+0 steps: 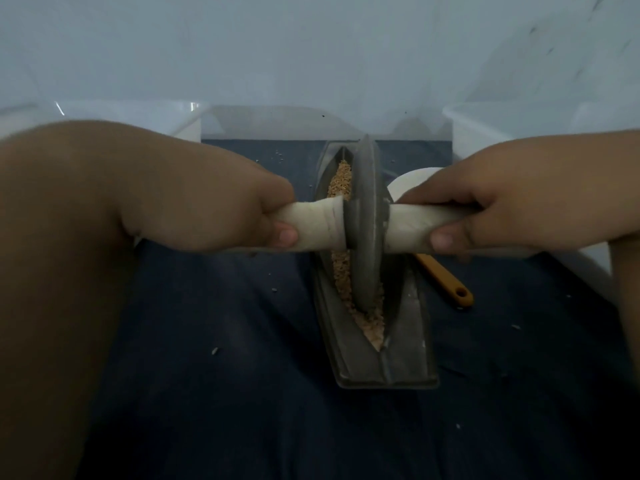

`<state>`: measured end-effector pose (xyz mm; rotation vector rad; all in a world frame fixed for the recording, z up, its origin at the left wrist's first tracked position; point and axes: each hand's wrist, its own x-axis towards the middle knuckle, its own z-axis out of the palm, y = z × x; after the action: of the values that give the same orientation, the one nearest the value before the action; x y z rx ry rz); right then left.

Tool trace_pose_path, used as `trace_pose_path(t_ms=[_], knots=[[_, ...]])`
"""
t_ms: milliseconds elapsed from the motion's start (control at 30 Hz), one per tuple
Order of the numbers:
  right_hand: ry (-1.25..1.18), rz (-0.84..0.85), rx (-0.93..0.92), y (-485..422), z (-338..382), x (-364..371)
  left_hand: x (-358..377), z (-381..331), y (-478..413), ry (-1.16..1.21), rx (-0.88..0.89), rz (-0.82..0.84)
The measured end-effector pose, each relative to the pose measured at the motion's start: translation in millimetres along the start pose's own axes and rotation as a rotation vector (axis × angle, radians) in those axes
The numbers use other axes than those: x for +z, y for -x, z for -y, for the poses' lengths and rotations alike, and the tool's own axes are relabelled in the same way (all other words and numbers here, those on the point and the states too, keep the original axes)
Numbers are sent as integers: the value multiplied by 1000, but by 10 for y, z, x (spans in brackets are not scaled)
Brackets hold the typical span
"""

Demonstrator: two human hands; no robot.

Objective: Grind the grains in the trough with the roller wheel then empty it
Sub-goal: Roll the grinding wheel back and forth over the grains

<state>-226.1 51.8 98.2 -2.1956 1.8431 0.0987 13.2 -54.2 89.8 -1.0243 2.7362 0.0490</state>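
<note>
A grey metal trough (408,344), long and boat-shaped, lies lengthwise on a dark blue cloth (214,393). Tan grains (341,183) fill its groove at both ends. The grey roller wheel (365,223) stands upright in the groove at the trough's middle. A white-wrapped handle (318,223) sticks out of each side of the wheel. My left hand (239,209) grips the left handle, thumb underneath. My right hand (485,209) grips the right handle the same way.
A white bowl (407,183) sits just right of the trough, partly behind my right hand. A yellow-handled utensil (446,280) lies on the cloth to the right. A few stray grains dot the cloth. White walls and pale boxes close in the far side.
</note>
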Motion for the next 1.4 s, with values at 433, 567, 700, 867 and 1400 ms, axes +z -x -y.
trace_pose_path(t_ms=[433, 567, 700, 867, 1400], knots=[[298, -704, 105, -798, -486, 523, 504, 109, -744, -245, -143, -688], [249, -605, 97, -659, -376, 436, 423, 169, -641, -129, -82, -554], [146, -307, 91, -346, -169, 215, 207, 103, -389, -5, -31, -223], [88, -11, 34, 37, 58, -21, 17, 43, -36, 103, 16, 7], [163, -612, 134, -680, -390, 436, 334, 150, -616, 3, -81, -588]])
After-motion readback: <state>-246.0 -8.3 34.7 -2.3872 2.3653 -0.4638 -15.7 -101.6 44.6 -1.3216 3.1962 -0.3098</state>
